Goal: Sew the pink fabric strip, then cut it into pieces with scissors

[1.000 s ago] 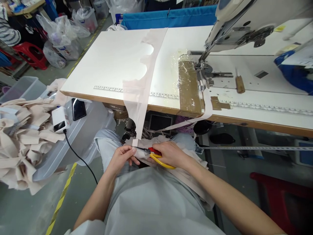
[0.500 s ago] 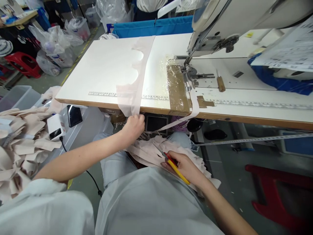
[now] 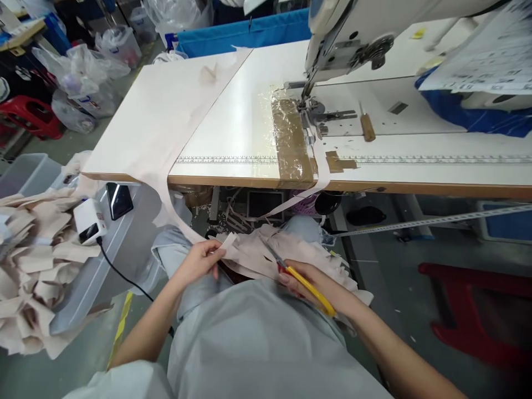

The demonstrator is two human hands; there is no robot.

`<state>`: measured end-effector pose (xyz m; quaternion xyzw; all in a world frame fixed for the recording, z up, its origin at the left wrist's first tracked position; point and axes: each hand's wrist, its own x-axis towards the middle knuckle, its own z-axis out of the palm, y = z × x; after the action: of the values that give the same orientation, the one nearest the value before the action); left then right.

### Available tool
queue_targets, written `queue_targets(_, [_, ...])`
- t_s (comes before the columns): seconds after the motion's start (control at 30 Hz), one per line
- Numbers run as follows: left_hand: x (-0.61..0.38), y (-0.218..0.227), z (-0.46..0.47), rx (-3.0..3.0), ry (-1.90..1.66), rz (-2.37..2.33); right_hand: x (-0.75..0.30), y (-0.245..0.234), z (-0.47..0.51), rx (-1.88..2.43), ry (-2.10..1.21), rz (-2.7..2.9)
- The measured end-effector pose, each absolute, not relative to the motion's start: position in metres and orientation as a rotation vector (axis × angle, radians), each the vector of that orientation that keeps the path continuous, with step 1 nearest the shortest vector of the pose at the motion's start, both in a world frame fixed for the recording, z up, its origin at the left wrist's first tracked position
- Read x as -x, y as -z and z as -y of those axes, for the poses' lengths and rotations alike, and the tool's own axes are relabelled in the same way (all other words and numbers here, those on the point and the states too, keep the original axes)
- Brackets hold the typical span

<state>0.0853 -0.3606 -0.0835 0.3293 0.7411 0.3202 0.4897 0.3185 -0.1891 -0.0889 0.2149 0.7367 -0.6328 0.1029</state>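
Note:
My left hand (image 3: 200, 260) is over my lap, its fingers pinching the end of a long pale pink fabric piece (image 3: 158, 178). That fabric runs slantwise over the white table (image 3: 233, 122), drops off the front edge and narrows to a strip at my fingers. In my right hand (image 3: 310, 280) is a pair of scissors (image 3: 310, 286) with yellow and red handles, blades pointing up and left. Beneath the blades, several pale pink fabric pieces (image 3: 249, 260) lie heaped on my lap. Whether the blades are parted is hard to see.
A sewing machine (image 3: 344, 50) stands on the table, with a pale strip (image 3: 322, 166) trailing from its needle area. A wooden-handled tool (image 3: 367, 127) lies nearby. To the left, a plastic bin (image 3: 103, 277) stands by heaped fabric, a white device (image 3: 89, 220) and a phone (image 3: 119, 200).
My left hand has moved down and left from the table edge to my lap, drawing the fabric along. The fabric now lies slanted. The scissors stay in my right hand, nearly in place.

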Motion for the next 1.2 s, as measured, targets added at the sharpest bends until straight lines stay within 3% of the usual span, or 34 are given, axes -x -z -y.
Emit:
queue_targets(0.07, [-0.1, 0.074, 0.354, -0.636, -1.042, -1.593, -0.31, 0.08, 0.191, -0.545, 1.826, -2.163])
queue_targets(0.17, [-0.11, 0.062, 0.348, -0.516, -1.155, -1.467, -0.302, 0.073, 0.189, -0.489, 1.7, -2.25])
queue_targets(0.57, [-0.124, 0.07, 0.352, -0.332, -1.222, -1.453, -0.286, 0.079, 0.18, -0.259, 1.605, -2.264])
queue_targets(1.2, [-0.124, 0.075, 0.355, -0.33, -1.247, -1.511, -0.284, 0.08, 0.189, -0.342, 1.238, -2.515])
